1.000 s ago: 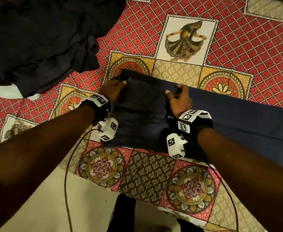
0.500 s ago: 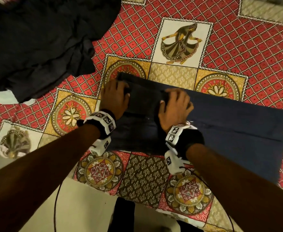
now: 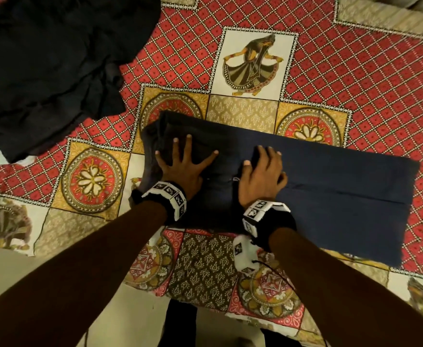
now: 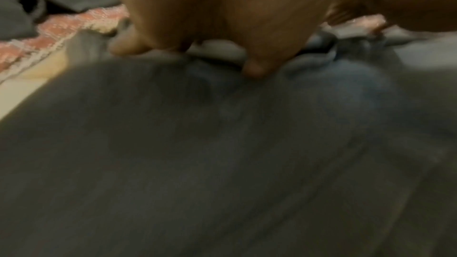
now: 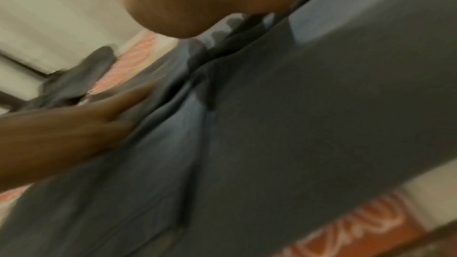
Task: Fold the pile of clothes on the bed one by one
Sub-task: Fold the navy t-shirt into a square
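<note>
left hand [image 3: 180,169] now splayed flat — pressing the navy garment [image 3: 330,191].

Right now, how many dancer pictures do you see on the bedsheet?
1: the dancer picture lies in a white square beyond the folded navy garment. Others may hide under the dark clothes pile.

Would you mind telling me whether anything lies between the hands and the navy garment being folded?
Nothing visible does. The left hand presses flat on the navy garment, and the right hand rests directly on it beside the left.
</note>
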